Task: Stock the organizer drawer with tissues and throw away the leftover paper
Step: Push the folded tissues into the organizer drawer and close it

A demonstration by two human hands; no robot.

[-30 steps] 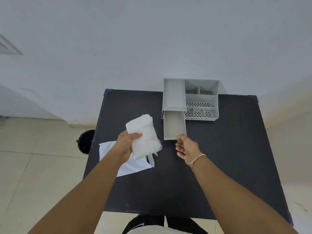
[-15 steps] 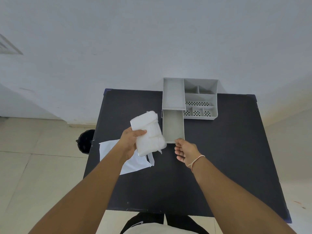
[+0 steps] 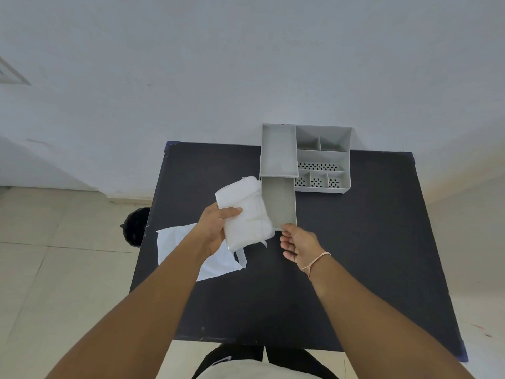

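Left hand (image 3: 216, 228) grips the white soft tissue stack (image 3: 246, 214), held just left of the pulled-out grey plastic organizer drawer (image 3: 278, 203). Right hand (image 3: 297, 243) pinches the drawer's front edge. I read no labels.

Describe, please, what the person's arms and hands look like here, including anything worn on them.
Both forearms are bare, with no sleeves in view, and neither the left hand nor the right hand wears a glove. The only thing worn is a thin, light-coloured string bracelet around the right wrist. No rings or a watch can be seen.
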